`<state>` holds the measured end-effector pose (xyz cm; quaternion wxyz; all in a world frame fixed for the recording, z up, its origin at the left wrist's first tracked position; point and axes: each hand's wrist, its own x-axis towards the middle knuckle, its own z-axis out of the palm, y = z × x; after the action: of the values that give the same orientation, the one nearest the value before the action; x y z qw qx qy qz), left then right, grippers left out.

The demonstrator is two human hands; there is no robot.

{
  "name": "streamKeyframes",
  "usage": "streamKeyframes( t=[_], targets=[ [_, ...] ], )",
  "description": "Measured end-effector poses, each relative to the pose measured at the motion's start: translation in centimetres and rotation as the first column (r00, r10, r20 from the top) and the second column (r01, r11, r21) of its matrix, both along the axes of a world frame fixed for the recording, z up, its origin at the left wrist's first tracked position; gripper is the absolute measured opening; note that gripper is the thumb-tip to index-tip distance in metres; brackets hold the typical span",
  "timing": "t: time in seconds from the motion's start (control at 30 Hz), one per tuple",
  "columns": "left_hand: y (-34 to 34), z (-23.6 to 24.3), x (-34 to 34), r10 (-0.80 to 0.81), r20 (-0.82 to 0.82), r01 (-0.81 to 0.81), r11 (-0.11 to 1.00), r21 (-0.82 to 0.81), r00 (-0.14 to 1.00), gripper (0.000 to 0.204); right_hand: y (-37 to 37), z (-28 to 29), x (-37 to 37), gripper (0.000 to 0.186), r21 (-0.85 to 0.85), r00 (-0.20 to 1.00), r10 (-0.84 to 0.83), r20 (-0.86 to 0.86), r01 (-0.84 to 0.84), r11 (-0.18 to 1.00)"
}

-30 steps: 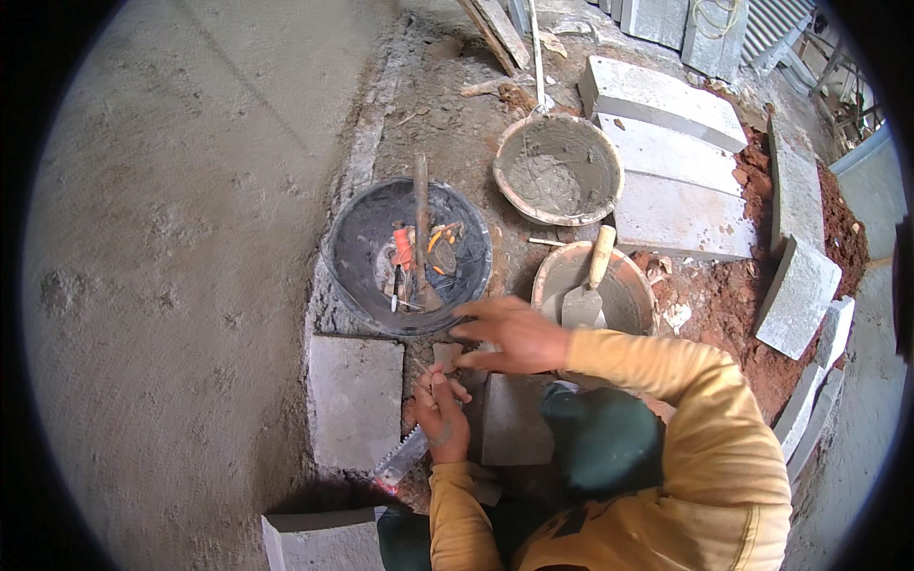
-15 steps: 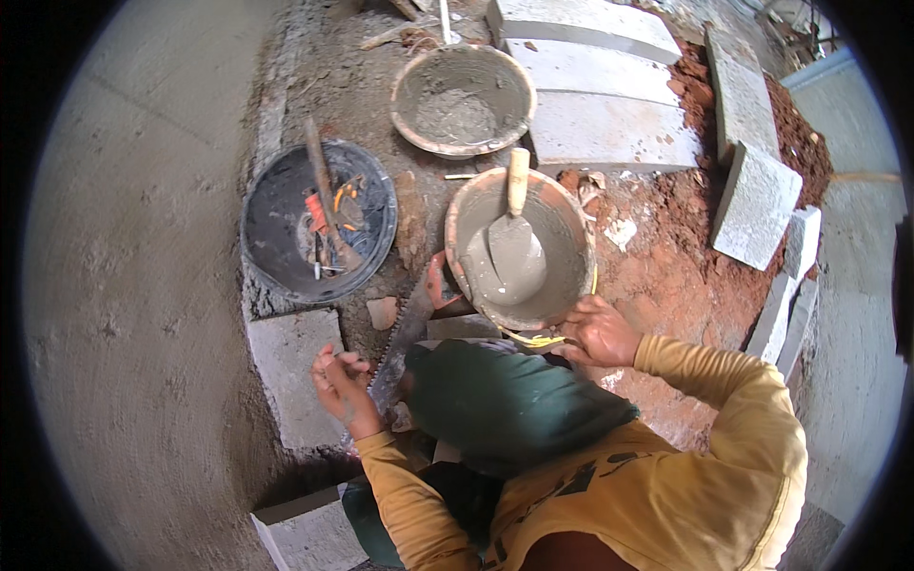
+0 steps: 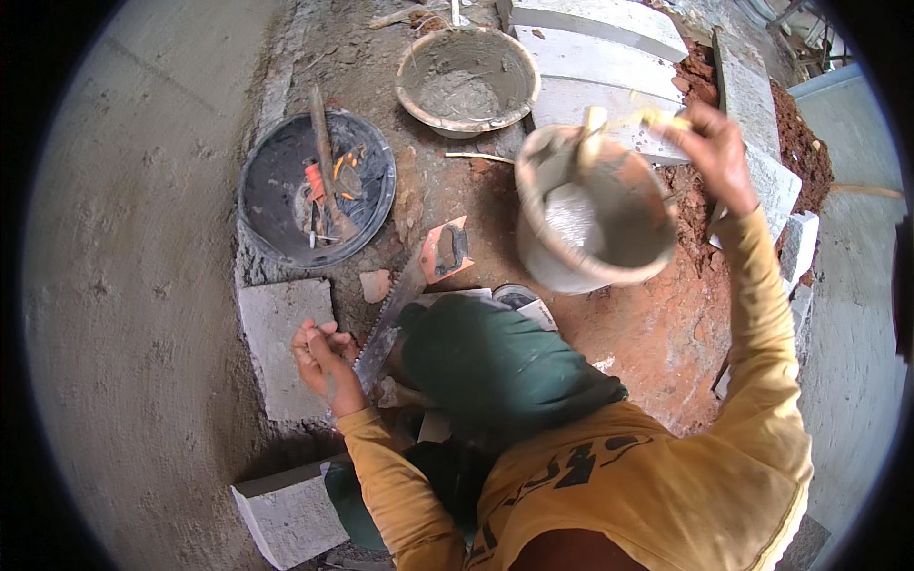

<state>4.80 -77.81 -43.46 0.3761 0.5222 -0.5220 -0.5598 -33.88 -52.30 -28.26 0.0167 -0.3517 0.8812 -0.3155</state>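
Half a second ago my right hand (image 3: 716,157) was low at the near edge of the round, mortar-smeared bucket with a pale orange rim (image 3: 571,273); now it is up past the far right side, and the bucket has shifted right and tips toward me. That bares the orange handle of the toothed steel handsaw (image 3: 392,314).

The bucket is blurred, its inside coated in wet grey mortar, with the pale wooden handle of a trowel (image 3: 591,138) standing against the far wall. I can't tell whether its base touches the reddish soil (image 3: 647,328).

It sits left of and below my right hand, which is clamped on the thin yellow cord (image 3: 659,118). My left hand (image 3: 328,362), fingers loosely curled and apart, hovers beside the saw blade, well away from the bucket.
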Motion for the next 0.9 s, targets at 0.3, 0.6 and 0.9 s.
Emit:
streamKeyframes(
  t=[0.3, 0.6, 0.9],
  targets=[
    [-0.6, -0.1, 1.4, 0.003, -0.039, 0.000, 0.998, 0.068, 0.999, 0.022, 3.0, 5.5, -14.5, 0.044, 0.056, 0.884, -0.131, -0.450, 0.174, 0.983],
    [-0.7, 11.8, 9.1, 0.307, -0.095, -0.320, 0.925, -0.205, 0.947, 0.024, 5.9, -3.7, -23.7, 0.043, 0.217, 0.931, -0.084, -0.356, 0.170, 0.961],
    [1.4, 12.5, 12.4, 0.551, -0.147, -0.567, 0.815, -0.116, 0.822, 0.026, 3.5, -7.0, -21.0, 0.042, 0.410, 0.975, -0.152, -0.165, 0.208, 0.888]
  ],
)
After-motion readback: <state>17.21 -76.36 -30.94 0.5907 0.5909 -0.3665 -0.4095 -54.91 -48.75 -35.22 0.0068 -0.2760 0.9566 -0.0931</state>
